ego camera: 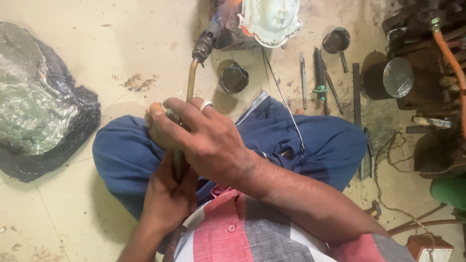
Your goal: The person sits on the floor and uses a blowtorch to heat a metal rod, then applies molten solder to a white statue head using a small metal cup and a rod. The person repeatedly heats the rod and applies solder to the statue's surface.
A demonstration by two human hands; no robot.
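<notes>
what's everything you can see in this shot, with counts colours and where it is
brass-coloured metal torch pipe with dark nozzle: 1, brass and black, runs from the hands up to the flame at top centre
pale moulded face-shaped piece: 1, whitish, top centre by the flame
small round dark tins: 2, black, on the floor below and right of the face piece
thin metal hand tools: several, dark grey, in a row on the floor at upper right
large lumpy grey-green mass on black sheet: 1, far left
orange hose: 1, right edge
blue cloth over crossed legs: 1, centre
left hand: grips the lower pipe
right hand: wears a white ring, over the pipe
</notes>
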